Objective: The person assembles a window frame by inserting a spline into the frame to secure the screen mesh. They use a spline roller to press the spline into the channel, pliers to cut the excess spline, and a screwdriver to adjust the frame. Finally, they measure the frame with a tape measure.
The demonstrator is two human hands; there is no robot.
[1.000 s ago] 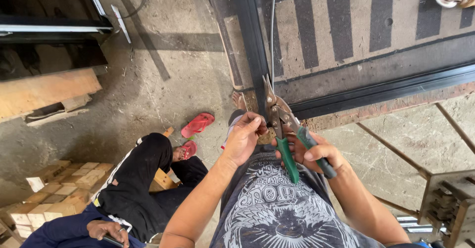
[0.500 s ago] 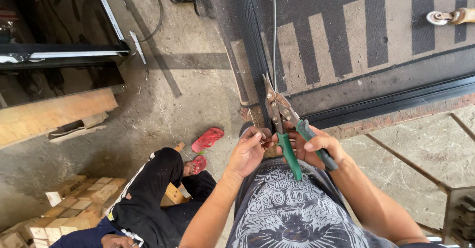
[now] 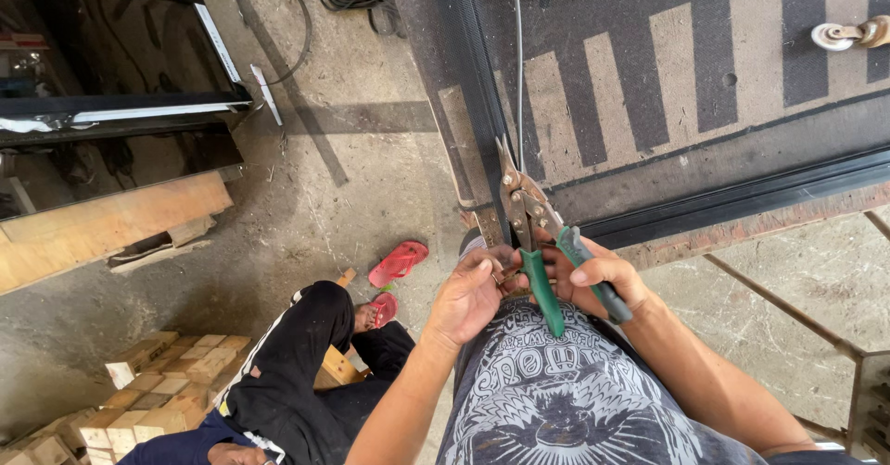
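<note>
Upper left: dark glass panel (image 3: 111, 66) w/ pale metal trim, a rough wood plank (image 3: 102, 229) below it. Lower left: stack of small pale wood blocks (image 3: 162, 386). A seated person's leg in black trousers (image 3: 297, 363) sits low centre-left, red flip-flops (image 3: 397, 263) on grey concrete just above. Centre: left hand (image 3: 473, 293), fingers curled together, pinching something small by the snips' handles; can't tell what. Snips (image 3: 528, 233): steel blades, green rubbery grips, blades pointing up along a black metal frame (image 3: 482, 103). Right hand (image 3: 598, 280) wraps the right grip, fingers clamped on it. Upper right: dark mesh (image 3: 667, 57) w/ pale stripes showing through; a small caster (image 3: 848, 34) at the far corner.
</note>
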